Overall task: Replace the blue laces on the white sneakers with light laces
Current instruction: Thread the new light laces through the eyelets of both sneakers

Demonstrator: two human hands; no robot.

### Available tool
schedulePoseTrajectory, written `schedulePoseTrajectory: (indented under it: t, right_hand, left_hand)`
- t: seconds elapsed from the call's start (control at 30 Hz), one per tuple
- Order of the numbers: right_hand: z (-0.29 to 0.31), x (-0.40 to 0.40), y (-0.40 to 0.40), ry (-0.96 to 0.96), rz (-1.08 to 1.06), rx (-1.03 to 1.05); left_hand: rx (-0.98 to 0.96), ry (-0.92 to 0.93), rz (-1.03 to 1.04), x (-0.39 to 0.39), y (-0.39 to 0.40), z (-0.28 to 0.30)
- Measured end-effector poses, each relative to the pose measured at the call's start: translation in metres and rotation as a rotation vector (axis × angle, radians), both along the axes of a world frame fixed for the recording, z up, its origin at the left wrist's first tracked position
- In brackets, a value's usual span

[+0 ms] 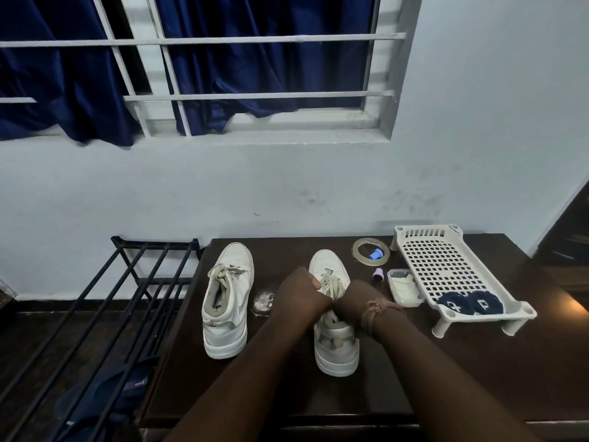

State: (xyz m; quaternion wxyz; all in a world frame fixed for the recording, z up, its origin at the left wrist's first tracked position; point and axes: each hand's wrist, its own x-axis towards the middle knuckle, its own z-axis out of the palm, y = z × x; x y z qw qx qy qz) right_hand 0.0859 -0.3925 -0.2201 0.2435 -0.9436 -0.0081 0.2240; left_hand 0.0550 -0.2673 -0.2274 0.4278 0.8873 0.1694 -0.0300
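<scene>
The right sneaker [335,314] stands mid-table with both hands meeting over its tongue. The left hand [301,293] is curled shut, pinching the light laces [331,287]; the right hand [352,301] is closed on them too, wrist bent down. The other sneaker [228,298] stands just left, a white rack [446,266] right; the near table [478,378] is bare.

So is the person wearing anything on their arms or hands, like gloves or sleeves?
No gloves and no sleeves show: both forearms are bare right down to the bottom edge of the picture. The left hand has nothing on it that I can see. The right hand has a brownish thread band wound round the wrist, knotted, with short loose ends sticking out. No rings or watch are visible.
</scene>
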Motion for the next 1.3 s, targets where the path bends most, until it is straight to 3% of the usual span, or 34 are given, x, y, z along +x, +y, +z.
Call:
schedulePoseTrajectory:
  t: [0.1, 0.2, 0.3, 0.43, 0.6, 0.67, 0.73, 0.83, 0.93, 1.13, 1.3]
  right_hand:
    - [0.007, 0.005, -0.011, 0.178, 0.012, 0.148]
    - [0.015, 0.005, -0.025, 0.283, -0.009, 0.288]
    - [0.016, 0.001, -0.029, 0.307, -0.038, 0.38]
    - [0.014, -0.003, -0.023, 0.284, -0.049, 0.326]
    - [0.016, -0.009, -0.013, 0.212, -0.135, 0.322]
    - [0.014, -0.013, -0.009, 0.183, -0.149, 0.286]
    - [0.013, -0.016, -0.002, 0.168, -0.126, 0.224]
    - [0.014, -0.02, 0.01, 0.15, -0.13, 0.206]
    - [0.018, -0.022, 0.022, 0.096, -0.134, 0.195]
    - [0.014, -0.02, 0.048, 0.016, -0.099, 0.229]
    - [0.002, -0.023, 0.079, -0.127, -0.118, 0.277]
  left_hand:
    - [-0.13, 0.076, -0.024, 0.003, -0.002, -0.002]
    - [-0.129, 0.098, 0.005, 0.005, -0.006, -0.004]
    - [-0.081, 0.11, 0.024, 0.004, -0.012, -0.011]
    - [-0.064, 0.12, 0.048, 0.001, -0.016, -0.009]
    - [-0.332, 0.164, 0.003, 0.002, 0.009, 0.008]
    - [-0.166, 0.009, 0.081, 0.001, 0.027, 0.017]
    - [0.214, -0.098, 0.172, -0.004, 0.045, 0.021]
    - [0.583, -0.041, 0.285, -0.019, 0.064, 0.017]
    - [0.6, 0.044, 0.314, -0.028, 0.076, 0.007]
    - [0.719, -0.021, 0.246, -0.031, 0.082, 0.0]
    - [0.528, -0.094, 0.155, -0.036, 0.063, 0.006]
